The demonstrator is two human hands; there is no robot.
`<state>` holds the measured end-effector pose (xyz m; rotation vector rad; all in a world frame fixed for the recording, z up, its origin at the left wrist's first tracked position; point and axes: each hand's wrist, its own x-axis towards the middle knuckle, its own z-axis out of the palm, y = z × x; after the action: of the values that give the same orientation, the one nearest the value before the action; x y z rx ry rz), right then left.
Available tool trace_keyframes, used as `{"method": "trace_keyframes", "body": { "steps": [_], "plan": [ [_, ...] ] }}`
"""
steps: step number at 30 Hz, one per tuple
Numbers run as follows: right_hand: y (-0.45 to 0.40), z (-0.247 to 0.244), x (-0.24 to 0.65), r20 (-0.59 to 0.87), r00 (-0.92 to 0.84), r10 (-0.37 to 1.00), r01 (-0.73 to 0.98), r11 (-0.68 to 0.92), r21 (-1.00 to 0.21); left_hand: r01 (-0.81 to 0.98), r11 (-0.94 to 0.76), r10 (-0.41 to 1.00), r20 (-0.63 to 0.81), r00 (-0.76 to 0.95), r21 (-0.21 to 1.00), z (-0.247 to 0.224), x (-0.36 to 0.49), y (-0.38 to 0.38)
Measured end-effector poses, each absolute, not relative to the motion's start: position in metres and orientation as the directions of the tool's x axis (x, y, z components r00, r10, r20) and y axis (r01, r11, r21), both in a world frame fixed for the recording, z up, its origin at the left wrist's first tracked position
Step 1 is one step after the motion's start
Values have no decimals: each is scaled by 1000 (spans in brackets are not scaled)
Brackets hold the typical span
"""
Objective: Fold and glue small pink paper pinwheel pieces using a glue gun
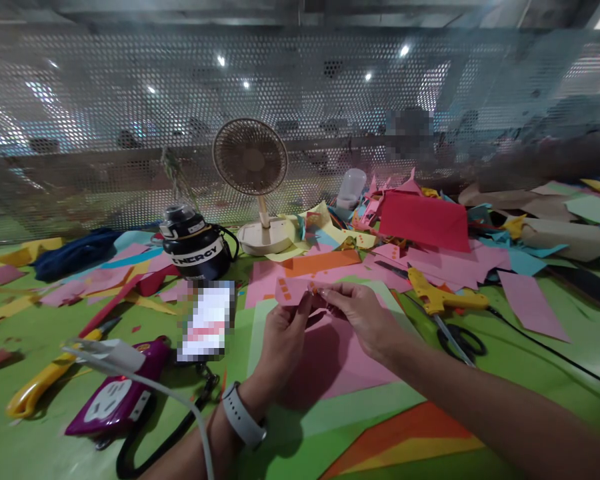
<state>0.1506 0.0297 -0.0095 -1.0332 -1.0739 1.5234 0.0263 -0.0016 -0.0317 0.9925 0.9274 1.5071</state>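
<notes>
My left hand (286,333), with a pale watch band at its wrist, pinches a small pink paper piece (287,291) that has orange squares on it. My right hand (357,313) meets it at the paper's right end, thumb and fingers pressed together around a tiny orange bit (313,287). Both hands are just above a pink sheet (350,360), which lies on a pale green sheet (290,427). An orange strip (323,263) lies behind the hands. The fingertips partly cover the small piece.
Left are a phone (207,323), a purple device (123,393), a yellow-handled tool (50,377) and a black bottle (197,247). A fan (253,160) stands behind. Right are a yellow glue gun (440,293), black-handled scissors (463,341) and heaped paper scraps (425,220).
</notes>
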Motion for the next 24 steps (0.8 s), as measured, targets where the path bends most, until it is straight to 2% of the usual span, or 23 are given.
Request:
{"method": "trace_keyframes", "body": {
  "steps": [24],
  "plan": [
    [26,-7,150,-144,-200,969,-275,-196,-941,-285,-165,986,154,-61,944,-24,28,-5]
  ]
}}
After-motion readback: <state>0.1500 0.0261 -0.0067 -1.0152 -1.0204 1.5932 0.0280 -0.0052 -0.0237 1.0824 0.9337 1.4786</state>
